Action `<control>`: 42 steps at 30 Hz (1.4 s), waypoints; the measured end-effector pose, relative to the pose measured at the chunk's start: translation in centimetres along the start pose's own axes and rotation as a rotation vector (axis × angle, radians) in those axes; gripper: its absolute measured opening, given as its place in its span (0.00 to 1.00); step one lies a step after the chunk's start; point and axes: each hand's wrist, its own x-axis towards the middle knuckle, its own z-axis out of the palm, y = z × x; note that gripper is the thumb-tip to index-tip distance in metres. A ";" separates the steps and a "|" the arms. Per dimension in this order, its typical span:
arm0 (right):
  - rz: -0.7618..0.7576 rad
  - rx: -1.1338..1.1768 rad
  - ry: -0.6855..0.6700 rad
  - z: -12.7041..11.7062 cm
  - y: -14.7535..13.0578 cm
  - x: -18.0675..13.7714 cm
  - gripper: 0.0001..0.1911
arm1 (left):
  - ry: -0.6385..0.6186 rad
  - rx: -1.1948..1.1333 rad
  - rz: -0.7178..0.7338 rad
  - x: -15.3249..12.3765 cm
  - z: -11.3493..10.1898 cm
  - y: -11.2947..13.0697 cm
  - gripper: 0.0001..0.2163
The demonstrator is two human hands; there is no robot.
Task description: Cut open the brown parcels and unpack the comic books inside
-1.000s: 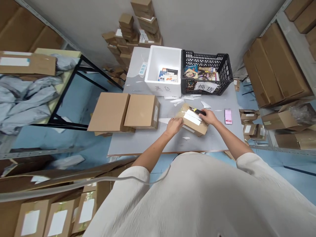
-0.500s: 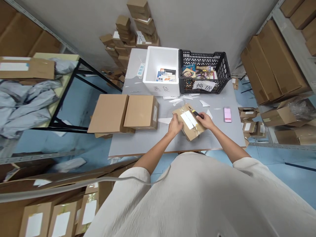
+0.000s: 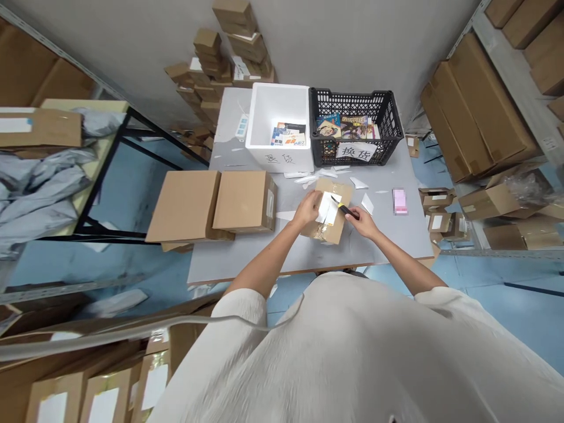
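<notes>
A small taped cardboard parcel [image 3: 333, 226] with a white label lies on the grey table [image 3: 264, 252] in front of me. My left hand [image 3: 308, 208] grips the parcel's left edge, fingers closed on it. My right hand [image 3: 362, 222] is closed round a yellow and black utility knife [image 3: 343, 208], whose tip rests on the parcel's top by the label.
Two bigger cardboard boxes [image 3: 214, 202] sit at the table's left. A white foam box [image 3: 278, 126] and a black crate [image 3: 355, 135], both with books, stand at the back. A pink phone [image 3: 399, 201] lies to the right. Paper scraps litter the table. Stacked boxes line both sides.
The parcel has been turned from lying crosswise to nearly lengthwise. My left hand shifted along to its left edge, and the knife moved onto its top.
</notes>
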 end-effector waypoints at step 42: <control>0.215 0.108 -0.100 -5.2 1.0 3.4 0.20 | -0.275 0.347 0.147 -0.6 1.8 6.3 0.38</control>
